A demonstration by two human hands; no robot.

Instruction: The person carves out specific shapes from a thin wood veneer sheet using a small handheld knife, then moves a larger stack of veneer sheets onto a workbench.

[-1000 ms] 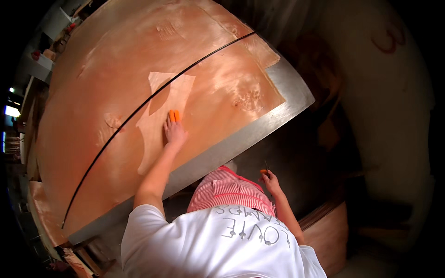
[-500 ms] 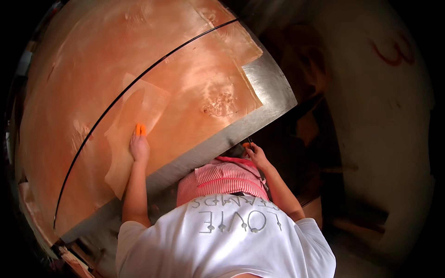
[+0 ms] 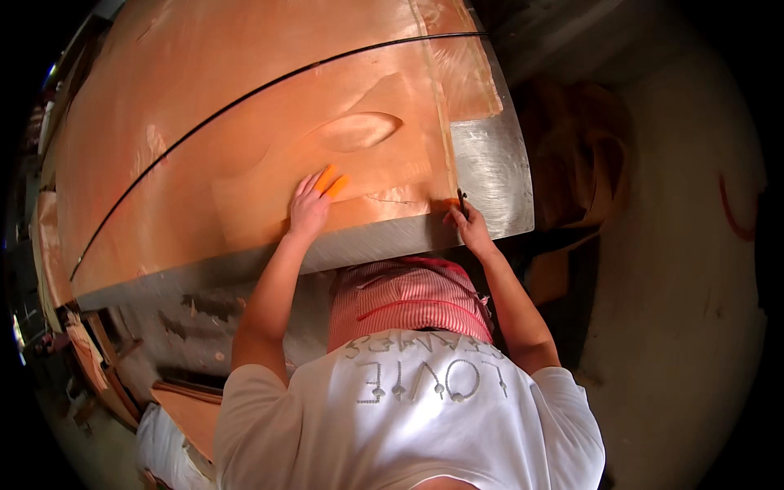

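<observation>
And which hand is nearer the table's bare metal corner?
Right. The right hand is at the metal corner; the left hand is farther left, over the orange-brown sheet.

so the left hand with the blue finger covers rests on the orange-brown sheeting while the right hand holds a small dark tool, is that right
Not quite: the finger covers are orange, not blue, as the head view shows. The left hand does rest on the orange-brown sheeting, and the right hand holds a small dark tool.

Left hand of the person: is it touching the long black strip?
Apart. The head view shows a plain gap: brown sheet is visible between the left hand and the black strip.
</observation>
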